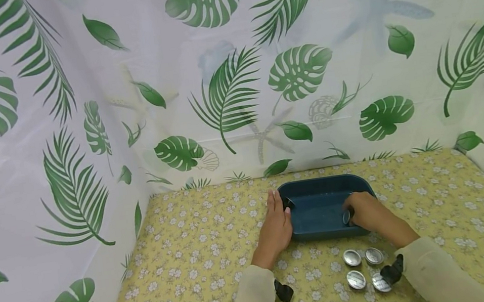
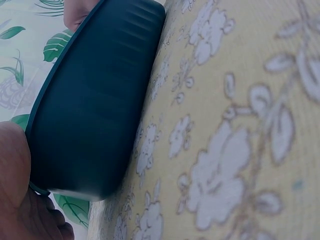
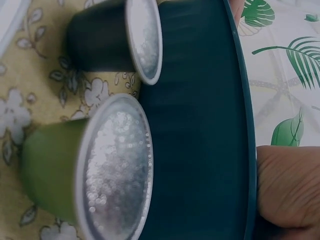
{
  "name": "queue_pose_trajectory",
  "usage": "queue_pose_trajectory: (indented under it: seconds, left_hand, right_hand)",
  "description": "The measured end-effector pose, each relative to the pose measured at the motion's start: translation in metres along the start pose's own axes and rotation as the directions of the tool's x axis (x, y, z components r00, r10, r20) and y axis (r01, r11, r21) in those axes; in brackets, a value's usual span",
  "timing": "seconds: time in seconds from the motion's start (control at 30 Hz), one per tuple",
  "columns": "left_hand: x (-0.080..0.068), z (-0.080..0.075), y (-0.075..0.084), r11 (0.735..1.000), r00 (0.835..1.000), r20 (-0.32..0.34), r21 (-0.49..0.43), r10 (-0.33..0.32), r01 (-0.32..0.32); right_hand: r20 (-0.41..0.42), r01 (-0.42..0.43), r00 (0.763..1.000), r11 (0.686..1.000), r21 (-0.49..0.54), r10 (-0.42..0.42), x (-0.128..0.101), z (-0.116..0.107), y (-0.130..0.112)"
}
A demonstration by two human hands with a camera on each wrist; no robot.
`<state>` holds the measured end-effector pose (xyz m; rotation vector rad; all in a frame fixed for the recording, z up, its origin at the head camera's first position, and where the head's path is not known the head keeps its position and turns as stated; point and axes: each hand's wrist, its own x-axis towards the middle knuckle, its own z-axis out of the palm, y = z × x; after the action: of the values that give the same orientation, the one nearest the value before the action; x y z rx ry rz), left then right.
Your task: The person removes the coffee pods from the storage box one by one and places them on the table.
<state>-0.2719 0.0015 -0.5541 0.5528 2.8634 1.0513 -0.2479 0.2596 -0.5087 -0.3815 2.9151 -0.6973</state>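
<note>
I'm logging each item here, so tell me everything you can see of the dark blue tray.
The dark blue tray is a shallow rounded-rectangle dish, plastic-looking, with ribbed outer walls and a thin rim. It sits flat on the floral tablecloth near the back. The left hand rests against its left end; the right hand reaches inside with a small silver-topped capsule.

White curtain point(image 1: 231, 70) with green leaf print fills upper frame, wrapping three sides; yellow floral tablecloth point(image 1: 190, 249) covers lower centre; even light.
</note>
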Motion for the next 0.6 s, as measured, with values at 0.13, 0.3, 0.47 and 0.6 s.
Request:
queue_pose_trajectory:
  seconds: [0.13, 0.3, 0.47, 0.6]
  left_hand:
    - [0.0001, -0.0004, 0.0004, 1.000, 1.000, -0.002, -0.001, 0.001, -0.001]
    - [0.0004, -0.0009, 0.0005, 1.000, 1.000, -0.004, 0.000, 0.000, 0.000]
    - [-0.0002, -0.0007, 0.0001, 1.000, 1.000, 0.001, -0.005, -0.001, 0.001]
    - [-0.0006, -0.0005, -0.0003, 1.000, 1.000, 0.003, -0.006, -0.001, 0.001]
  right_hand:
    - [-0.021, 0.028, 0.999, 1.000, -0.003, -0.028, -0.0003, -0.0008, 0.0005]
    - [-0.046, 0.044, 0.998, 0.999, 0.013, -0.043, -0.0011, -0.0009, 0.0011]
    - [-0.077, 0.058, 0.995, 0.998, 0.033, -0.056, -0.0034, -0.0006, 0.0009]
    - [-0.113, 0.077, 0.991, 0.996, 0.047, -0.071, -0.0049, 0.0000, 0.0007]
